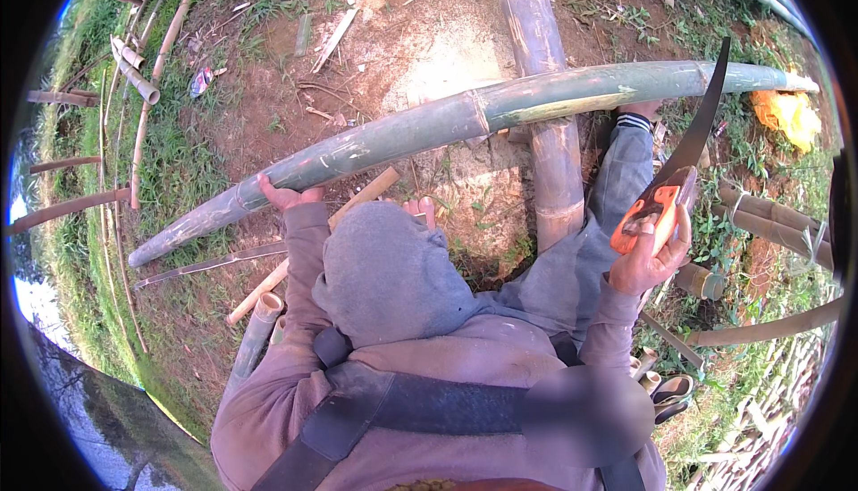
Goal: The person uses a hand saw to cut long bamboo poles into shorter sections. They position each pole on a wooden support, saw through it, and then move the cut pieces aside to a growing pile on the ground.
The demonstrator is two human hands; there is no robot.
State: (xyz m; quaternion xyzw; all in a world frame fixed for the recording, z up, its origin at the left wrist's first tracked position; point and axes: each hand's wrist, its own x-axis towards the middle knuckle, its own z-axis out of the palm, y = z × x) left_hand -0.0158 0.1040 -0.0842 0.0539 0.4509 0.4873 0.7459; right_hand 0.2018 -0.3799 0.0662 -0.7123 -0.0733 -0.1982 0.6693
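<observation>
Gripping orange-handled saw [693, 141] in right hand [655, 254], pointing it forward. Touching long green bamboo pole [384, 141] near its left end with left hand [290, 195]; cannot tell how tightly closed. Noted pole lying across thick log [556, 171], near yellow plastic [786, 120] at right.

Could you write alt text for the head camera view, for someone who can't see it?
A person outdoors holds an orange-handled saw in the right hand, with the left hand against a long green bamboo pole. The pole lies across a thicker bamboo log, with soil and patches of grass around.
</observation>
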